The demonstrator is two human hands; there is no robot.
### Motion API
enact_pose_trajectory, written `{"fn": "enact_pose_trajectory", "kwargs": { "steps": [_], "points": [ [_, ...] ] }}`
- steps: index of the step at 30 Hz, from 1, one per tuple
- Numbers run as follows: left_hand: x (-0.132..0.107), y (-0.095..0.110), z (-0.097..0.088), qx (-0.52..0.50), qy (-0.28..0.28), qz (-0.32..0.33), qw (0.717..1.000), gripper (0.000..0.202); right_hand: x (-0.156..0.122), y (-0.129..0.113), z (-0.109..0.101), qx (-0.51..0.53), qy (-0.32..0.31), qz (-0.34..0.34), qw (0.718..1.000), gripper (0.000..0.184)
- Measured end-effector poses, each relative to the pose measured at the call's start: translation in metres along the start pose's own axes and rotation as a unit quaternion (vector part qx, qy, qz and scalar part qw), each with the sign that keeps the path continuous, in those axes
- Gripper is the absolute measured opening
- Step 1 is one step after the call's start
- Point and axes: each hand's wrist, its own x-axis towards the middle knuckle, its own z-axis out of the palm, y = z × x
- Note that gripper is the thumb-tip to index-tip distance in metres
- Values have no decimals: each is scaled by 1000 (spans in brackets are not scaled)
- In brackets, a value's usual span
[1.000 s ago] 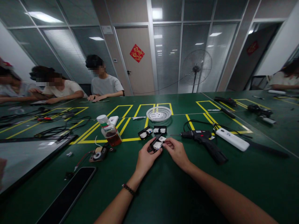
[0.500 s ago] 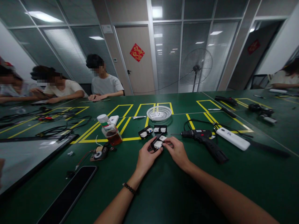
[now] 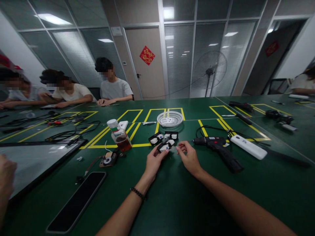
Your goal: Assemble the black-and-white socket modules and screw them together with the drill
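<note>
My left hand (image 3: pixel 154 161) grips a small black case with white pieces inside (image 3: pixel 166 146), holding it tilted between thumb and fingers just above the green table. To its right, my right hand (image 3: pixel 188 157) is apart from the case, fingers bent, with a small gap between thumb and forefinger and nothing visible in it. Two similar black cases with white contents, a left one (image 3: pixel 155 139) and a right one (image 3: pixel 171 135), lie just beyond the held one. The bit of a black power drill (image 3: pixel 216 144) points toward my right fingertips.
Beyond the cases stands a white plastic basket (image 3: pixel 170 118). On the left are a bottle of brown liquid (image 3: pixel 123 141), a small wired part (image 3: pixel 108 159), a phone (image 3: pixel 77 203) and a framed panel (image 3: pixel 31 170). A white power-bank-like bar (image 3: pixel 248 147) lies right. Several people sit around the table.
My right hand has drawn away from the held case, to the right. My left hand still grips it. At the far left, another person's hand has come further into view.
</note>
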Motion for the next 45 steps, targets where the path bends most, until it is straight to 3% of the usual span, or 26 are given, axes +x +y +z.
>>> {"fn": "enact_pose_trajectory", "kwargs": {
  "steps": [5, 15, 22, 28, 38, 45],
  "points": [
    [5, -3, -7, -92, 7, -22, 995, 38, -3, 8, 8, -72, -141, -35, 987, 12],
    [3, 4, -8, -138, 3, -53, 989, 30, 2, 11, 17, -153, -194, -93, 965, 12],
    [2, 7, -8, -151, -1, -82, 985, 32, 27, 5, -4, -113, -141, -47, 982, 12],
    [1, 6, -5, -124, -17, -85, 988, 43, 48, -9, -18, 58, -119, 11, 991, 19],
    [-6, 12, -1, -117, -62, -92, 987, 45, 44, -31, -15, -25, -81, -108, 991, 12],
    [-9, 13, 1, -116, -73, -109, 985, 44, 42, -29, -10, -43, -75, -131, 988, 11]
  ]
}}
